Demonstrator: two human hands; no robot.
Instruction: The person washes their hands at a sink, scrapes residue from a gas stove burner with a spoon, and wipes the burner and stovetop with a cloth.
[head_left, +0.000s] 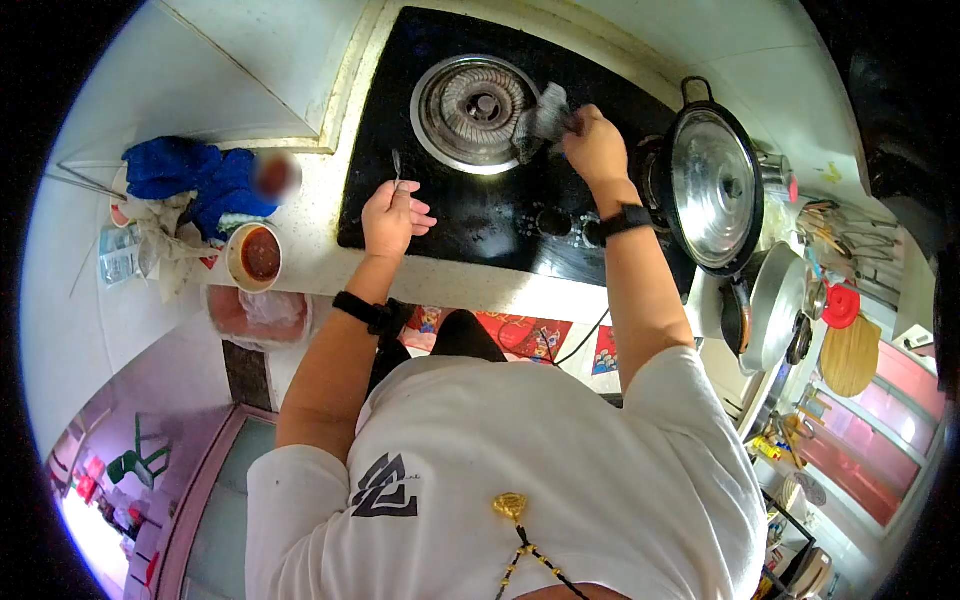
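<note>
A black glass cooktop (450, 215) has a round gas burner (475, 110) with a shiny metal ring. My right hand (597, 150) is closed on a grey rag (548, 115), which is smeared by motion and hangs at the right rim of the burner. Over the cooktop's left part, my left hand (392, 218) pinches a thin metal spoon (397, 165) between thumb and index finger, its small end pointing away from me. The other fingers of that hand are loosely stretched. A black wristband circles each wrist.
Right of my right hand, a black pan (690, 105) with a glass lid (712, 185) covers another burner. Metal pots (775, 310) stand beyond it. At the left, a bowl of reddish-brown sauce (261, 255) sits near the counter's edge, beside a blue cloth (190, 175).
</note>
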